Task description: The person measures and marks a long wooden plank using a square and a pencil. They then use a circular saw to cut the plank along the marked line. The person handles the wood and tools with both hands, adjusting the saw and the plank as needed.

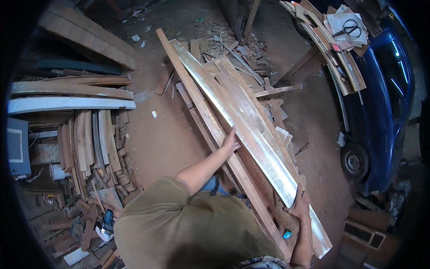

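A long pale plank (251, 134) lies slanted on a pile of reddish boards (210, 121). My left hand (230, 142) grips its left edge about midway, fingers curled over the plank. Closer to me, near the end of the plank, my right hand (299, 205) clasps the right edge. A long reddish board (197, 98) runs alongside the plank on its left. A small blue object (286, 234) lies on the wood just below my right hand.
Stacks of planks (85, 143) fill the left side, with more boards (89, 31) at the back left. A blue car (380, 103) stands at the right, curved boards and scissors (350, 28) on its roof. Scrap wood (242, 49) litters the red dirt floor (165, 143).
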`<state>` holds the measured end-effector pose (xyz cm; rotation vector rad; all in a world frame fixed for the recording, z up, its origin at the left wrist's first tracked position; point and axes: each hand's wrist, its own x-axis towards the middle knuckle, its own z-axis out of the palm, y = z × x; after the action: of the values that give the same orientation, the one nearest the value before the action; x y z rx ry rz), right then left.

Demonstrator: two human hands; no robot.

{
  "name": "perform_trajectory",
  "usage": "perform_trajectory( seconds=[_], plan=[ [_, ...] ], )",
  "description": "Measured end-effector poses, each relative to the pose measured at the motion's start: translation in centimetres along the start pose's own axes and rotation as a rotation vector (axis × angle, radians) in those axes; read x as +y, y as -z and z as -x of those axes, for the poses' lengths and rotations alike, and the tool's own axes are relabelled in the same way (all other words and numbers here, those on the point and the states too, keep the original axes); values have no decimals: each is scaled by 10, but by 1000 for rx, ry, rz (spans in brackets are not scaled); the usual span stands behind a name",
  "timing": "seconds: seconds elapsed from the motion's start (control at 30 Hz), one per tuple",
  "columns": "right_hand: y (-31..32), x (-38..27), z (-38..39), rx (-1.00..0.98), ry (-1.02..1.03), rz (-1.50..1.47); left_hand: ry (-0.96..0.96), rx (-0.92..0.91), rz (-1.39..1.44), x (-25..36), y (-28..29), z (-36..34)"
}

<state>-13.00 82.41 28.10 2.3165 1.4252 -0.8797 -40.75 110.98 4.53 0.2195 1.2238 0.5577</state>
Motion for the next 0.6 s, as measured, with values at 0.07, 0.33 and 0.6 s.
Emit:
perform_trajectory(
  seconds=[0.07,0.33,0.6],
  plan=[
    [2,-11,10,52,32,29,-36,-51,200,10,4,-38],
    [-54,-41,44,222,-70,-77,94,-161,433,46,-8,-25],
    [-61,-53,80,714,-181,257,28,-564,550,103,-43,36]
  ],
)
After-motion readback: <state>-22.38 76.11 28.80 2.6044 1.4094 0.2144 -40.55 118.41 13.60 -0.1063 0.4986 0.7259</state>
